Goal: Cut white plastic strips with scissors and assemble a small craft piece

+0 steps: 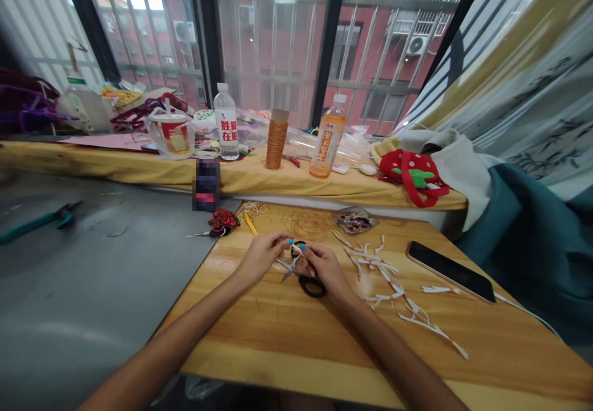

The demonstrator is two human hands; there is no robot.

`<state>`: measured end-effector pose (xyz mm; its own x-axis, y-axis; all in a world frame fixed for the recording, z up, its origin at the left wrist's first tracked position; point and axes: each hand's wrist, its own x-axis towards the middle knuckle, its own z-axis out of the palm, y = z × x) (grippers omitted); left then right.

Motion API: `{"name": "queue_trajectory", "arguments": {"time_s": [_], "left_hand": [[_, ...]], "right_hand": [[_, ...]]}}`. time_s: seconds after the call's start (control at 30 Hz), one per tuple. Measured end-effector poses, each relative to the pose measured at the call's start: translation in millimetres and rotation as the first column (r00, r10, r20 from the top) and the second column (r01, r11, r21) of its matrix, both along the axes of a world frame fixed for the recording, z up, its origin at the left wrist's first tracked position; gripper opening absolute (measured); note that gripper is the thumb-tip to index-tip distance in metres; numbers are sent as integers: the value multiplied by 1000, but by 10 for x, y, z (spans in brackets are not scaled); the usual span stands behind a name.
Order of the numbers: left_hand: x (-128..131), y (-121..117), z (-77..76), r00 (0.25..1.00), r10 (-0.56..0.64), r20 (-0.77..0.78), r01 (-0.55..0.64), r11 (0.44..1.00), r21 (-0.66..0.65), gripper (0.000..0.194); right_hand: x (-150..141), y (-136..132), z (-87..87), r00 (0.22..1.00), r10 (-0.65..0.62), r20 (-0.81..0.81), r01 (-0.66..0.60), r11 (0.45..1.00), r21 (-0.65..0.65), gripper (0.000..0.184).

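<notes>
My left hand (271, 249) and my right hand (322, 262) meet over the wooden table, thumbs and fingers pinched together. Between their blue-nailed tips is a small white strip (297, 247); its exact shape is too small to make out. Right below the hands lie open scissors (312, 286) with black handles, partly covered by my right hand. White twisted strips with orange-brown bits (393, 284) are scattered to the right of my right hand. A yellow pen-like tool (251, 224) lies just beyond my left hand.
A clear tray of beads (356, 220) and loose brown thread (308, 224) lie at the table's back. At right is a phone (451, 270) with a cable. Keys (222, 222) and pliers (39, 224) rest on the grey surface. Bottles (328, 139) and a twine-wrapped tube (277, 142) stand on the sill.
</notes>
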<state>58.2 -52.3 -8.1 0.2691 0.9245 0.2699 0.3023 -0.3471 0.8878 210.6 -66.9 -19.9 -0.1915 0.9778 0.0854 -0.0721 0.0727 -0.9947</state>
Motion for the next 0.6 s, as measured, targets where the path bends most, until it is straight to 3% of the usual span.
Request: {"name": "queue_trajectory", "arguments": {"time_s": [0.2,0.3,0.47,0.6], "left_hand": [[-14,5,-28,998,-60,-14,61,997,43,19],[-3,-19,-31,995,-76,-63,83,990,114,19],[9,-48,-18,989,-5,-150,32,983,179,20],[37,-67,3,994,-12,-112,26,992,127,19]], "right_hand": [[-5,-4,-20,993,16,114,-25,997,78,33],[-10,-29,-30,990,48,134,-55,998,43,31],[-40,-55,-25,987,104,121,-101,994,-33,33],[-42,-46,-44,986,49,158,-53,998,20,32]]}}
